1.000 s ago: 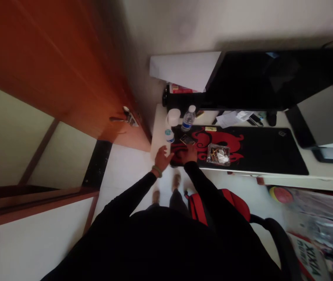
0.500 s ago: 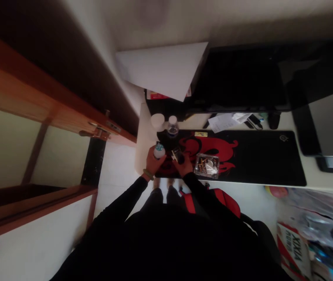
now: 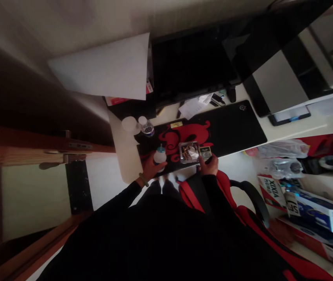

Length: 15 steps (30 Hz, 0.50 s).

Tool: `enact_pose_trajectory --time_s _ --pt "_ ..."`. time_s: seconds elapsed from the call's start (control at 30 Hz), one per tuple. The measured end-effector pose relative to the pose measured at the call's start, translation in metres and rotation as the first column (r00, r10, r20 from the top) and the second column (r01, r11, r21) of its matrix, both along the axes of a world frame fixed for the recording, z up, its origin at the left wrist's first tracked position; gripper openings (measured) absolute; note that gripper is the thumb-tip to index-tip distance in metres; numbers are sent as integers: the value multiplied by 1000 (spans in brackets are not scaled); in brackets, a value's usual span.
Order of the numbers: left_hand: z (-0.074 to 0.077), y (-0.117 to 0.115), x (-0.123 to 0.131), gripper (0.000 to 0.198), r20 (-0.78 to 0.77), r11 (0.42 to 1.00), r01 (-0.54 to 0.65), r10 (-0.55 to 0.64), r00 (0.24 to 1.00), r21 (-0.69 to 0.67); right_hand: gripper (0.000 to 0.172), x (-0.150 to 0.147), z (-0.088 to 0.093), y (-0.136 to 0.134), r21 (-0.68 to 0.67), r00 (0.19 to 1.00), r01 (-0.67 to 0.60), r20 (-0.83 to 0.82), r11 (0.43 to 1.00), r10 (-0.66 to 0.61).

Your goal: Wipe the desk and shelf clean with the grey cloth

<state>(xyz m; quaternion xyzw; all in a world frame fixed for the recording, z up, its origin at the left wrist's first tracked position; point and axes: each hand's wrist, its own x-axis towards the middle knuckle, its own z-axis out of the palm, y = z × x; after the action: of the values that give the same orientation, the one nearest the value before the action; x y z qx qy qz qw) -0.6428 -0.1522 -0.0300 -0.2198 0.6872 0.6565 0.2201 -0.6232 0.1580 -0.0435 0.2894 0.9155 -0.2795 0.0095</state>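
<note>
My left hand [image 3: 151, 168], with a green band on its wrist, is wrapped around a white bottle with a blue cap [image 3: 160, 157] above the black and red desk mat [image 3: 237, 132]. My right hand [image 3: 209, 164] pinches a small dark packet with a pale label [image 3: 205, 153] by its lower edge. Right beside that packet lies a clear plastic package [image 3: 188, 152] with brown and white contents. A clear water bottle [image 3: 145, 127] and a white round lid or cup [image 3: 129, 125] stand beyond my left hand.
Loose papers [image 3: 194, 105] and dark pens lie behind the mat, below a black monitor [image 3: 192, 62] with a white sheet [image 3: 104, 66] against it. A door handle [image 3: 63, 158] is at left. A red and black chair [image 3: 225, 191] is below the desk, with bags and boxes [image 3: 313, 210] at right.
The view has turned and swung right. My right hand has carried the dark packet rightward, past the clear package. My left hand still holds the white bottle, which it has lifted from the desk.
</note>
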Motion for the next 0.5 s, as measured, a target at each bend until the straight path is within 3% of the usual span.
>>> enact_pose_trajectory --time_s 0.17,0.27,0.37,0.5 --pt "6 30 -10 72 15 999 24 -24 1000 33 67 -14 -20 -33 129 979 -198 -21 972 203" --pt "7 35 -8 76 42 999 29 -30 999 35 77 -13 -30 -43 145 973 -228 -16 963 232" --pt "5 29 -9 73 43 1000 9 -10 999 20 74 -13 -38 -28 68 987 -163 4 984 163" --pt "-1 22 -15 66 39 999 -1 3 999 -38 50 -24 -43 5 -56 975 -111 187 992 120"
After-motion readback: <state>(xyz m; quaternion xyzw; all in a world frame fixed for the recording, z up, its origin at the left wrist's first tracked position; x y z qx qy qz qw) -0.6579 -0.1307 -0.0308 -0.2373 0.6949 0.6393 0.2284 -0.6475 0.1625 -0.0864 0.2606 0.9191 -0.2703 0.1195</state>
